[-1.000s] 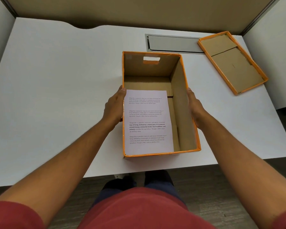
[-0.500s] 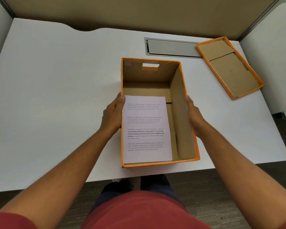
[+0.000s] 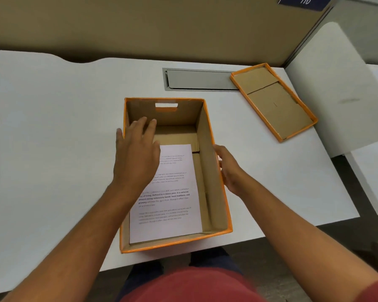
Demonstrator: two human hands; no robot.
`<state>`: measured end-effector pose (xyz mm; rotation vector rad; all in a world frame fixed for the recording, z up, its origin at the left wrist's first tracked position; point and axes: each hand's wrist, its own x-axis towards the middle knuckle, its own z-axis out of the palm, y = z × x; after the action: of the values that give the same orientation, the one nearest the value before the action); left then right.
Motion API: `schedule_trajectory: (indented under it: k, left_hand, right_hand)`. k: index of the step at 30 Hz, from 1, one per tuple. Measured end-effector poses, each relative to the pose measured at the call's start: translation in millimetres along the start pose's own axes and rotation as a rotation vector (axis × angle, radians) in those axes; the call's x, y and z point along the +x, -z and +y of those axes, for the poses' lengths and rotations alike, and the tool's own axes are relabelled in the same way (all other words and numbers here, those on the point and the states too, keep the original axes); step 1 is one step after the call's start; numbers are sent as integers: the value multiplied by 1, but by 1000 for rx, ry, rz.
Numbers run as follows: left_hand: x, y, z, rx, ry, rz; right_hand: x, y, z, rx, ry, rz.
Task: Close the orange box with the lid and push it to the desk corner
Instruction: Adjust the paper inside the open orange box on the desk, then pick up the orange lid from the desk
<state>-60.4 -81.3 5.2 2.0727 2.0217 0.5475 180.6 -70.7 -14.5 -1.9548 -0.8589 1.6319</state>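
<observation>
The orange box [image 3: 218,171] stands open near the front edge of the white desk [image 3: 52,138], with a printed sheet of paper [image 3: 172,203] lying flat on its bottom. Its lid [image 3: 273,101] lies upside down at the desk's far right, cardboard inside facing up. My left hand [image 3: 138,153] hovers over the box's left wall, fingers spread, holding nothing. My right hand [image 3: 227,168] rests against the outside of the box's right wall.
A grey cable hatch [image 3: 201,80] is set into the desk behind the box, beside the lid. A tan partition [image 3: 162,25] runs along the back and a white panel [image 3: 347,83] closes the right side. The desk's left half is bare white surface.
My left hand has let go of the box's left wall and risen over the opening with fingers spread. The right hand stays on the right wall. The camera has tilted up.
</observation>
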Motion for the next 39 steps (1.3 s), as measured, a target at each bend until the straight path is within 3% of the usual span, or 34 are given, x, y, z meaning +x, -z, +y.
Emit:
schedule_trajectory:
  k: [3, 8, 12, 15, 21, 27, 32, 35, 37, 39]
  left_hand:
    - [15, -15, 46, -38, -126, -18]
    - [38, -60, 140, -100, -290, -163]
    - [51, -100, 201, -152, -251, -274]
    - [60, -127, 230, -162, -206, -357]
    - [73, -170, 261, -122, -112, -498]
    - [79, -218, 275, -56, -200, -547]
    - [71, -240, 277, 131, -306, -742]
    - [66, -242, 276, 181, -305, -755]
    - [63, -243, 278, 213, -306, -750]
    - [60, -245, 280, 247, -317, -739]
  right_hand:
    - [15, 29, -5, -47, 70, 65]
    - [81, 134, -14, -366, 301, 282]
    - [150, 231, -19, -677, 361, 419]
    - [191, 278, -13, -916, 322, 417]
    - [189, 263, 38, -1203, 447, 365]
    - [102, 212, 97, -1130, 577, 257]
    - [94, 229, 101, -920, 630, 132]
    - [127, 274, 83, -692, 558, 368]
    - [149, 308, 70, -706, 419, 559]
    - [165, 338, 58, -667, 218, 555]
